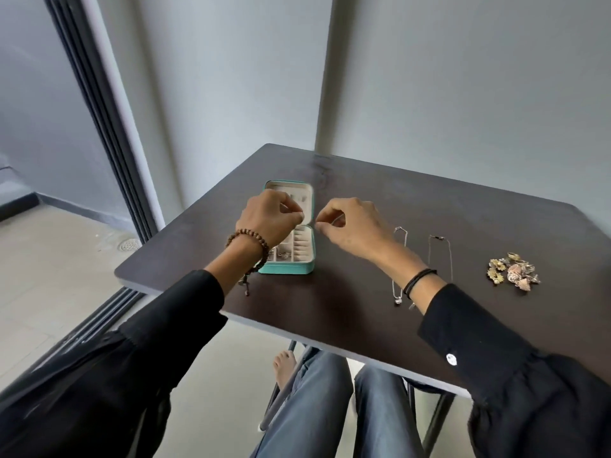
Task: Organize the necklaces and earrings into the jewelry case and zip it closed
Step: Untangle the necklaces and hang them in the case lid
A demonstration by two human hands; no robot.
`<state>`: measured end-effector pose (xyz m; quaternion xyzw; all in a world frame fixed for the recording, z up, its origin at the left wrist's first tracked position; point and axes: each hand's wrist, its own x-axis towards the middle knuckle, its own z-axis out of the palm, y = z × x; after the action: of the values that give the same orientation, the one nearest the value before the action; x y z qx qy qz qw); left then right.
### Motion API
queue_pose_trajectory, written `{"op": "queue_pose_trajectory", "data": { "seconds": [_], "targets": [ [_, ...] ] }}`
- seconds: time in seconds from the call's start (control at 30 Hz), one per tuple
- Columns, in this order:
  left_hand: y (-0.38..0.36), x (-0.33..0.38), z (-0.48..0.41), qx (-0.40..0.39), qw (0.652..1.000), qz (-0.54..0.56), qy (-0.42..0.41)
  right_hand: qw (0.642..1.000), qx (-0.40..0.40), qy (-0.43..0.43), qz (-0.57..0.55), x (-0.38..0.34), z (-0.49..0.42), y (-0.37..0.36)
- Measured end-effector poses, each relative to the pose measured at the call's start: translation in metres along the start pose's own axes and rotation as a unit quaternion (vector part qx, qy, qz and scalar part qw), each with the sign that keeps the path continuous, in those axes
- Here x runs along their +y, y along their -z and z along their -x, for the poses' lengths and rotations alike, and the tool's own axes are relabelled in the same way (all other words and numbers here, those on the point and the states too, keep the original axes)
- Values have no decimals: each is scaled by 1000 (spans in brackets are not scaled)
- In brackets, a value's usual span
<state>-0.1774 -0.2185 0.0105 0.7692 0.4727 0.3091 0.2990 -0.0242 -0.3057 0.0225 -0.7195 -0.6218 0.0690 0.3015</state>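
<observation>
The teal jewelry case is lying open on the dark table, a bit left of the middle of the frame. Its lid is flipped back toward the wall, and you can see the pale lining and little compartments. A few small pieces look to be in the near half, but they're too tiny to name.

Both of the person's hands are up over the case. The left hand and right hand each have the fingers curled in, with thumb and forefinger pinched together and the tips nearly meeting above the hinge. Honestly can't tell if anything is held between them; if so, it's too fine to see.

Just right of the right wrist, two thin necklaces lie stretched out side by side on the table. The nearer one runs partly under the forearm. Further right, well apart from the case, is a small heap of earrings in gold and pinkish tones.

There's a brown beaded bracelet on the left wrist, black bands on the right, and black sleeves.
</observation>
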Motion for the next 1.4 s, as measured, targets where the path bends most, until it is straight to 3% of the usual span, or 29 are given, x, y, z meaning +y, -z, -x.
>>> {"op": "queue_pose_trajectory", "data": {
  "seconds": [0.3, 0.43, 0.83, 1.23, 1.4],
  "targets": [
    [28, -48, 12, 0, 998, 0, 69, 995, -75, 53, 27, -40, -8, -33],
    [27, -54, 14, -19, 996, 44, 81, 983, -129, 77, 107, -50, -6, -43],
    [41, -66, 13, 8, 991, 94, 99, 968, -91, 172, 157, -59, -4, -55],
    [43, -68, 14, 8, 994, 55, 94, 952, -95, 210, 200, -61, -5, -52],
    [45, -69, 14, 13, 994, 43, 100, 979, -58, 160, 112, -50, -6, -56]
  ]
}}
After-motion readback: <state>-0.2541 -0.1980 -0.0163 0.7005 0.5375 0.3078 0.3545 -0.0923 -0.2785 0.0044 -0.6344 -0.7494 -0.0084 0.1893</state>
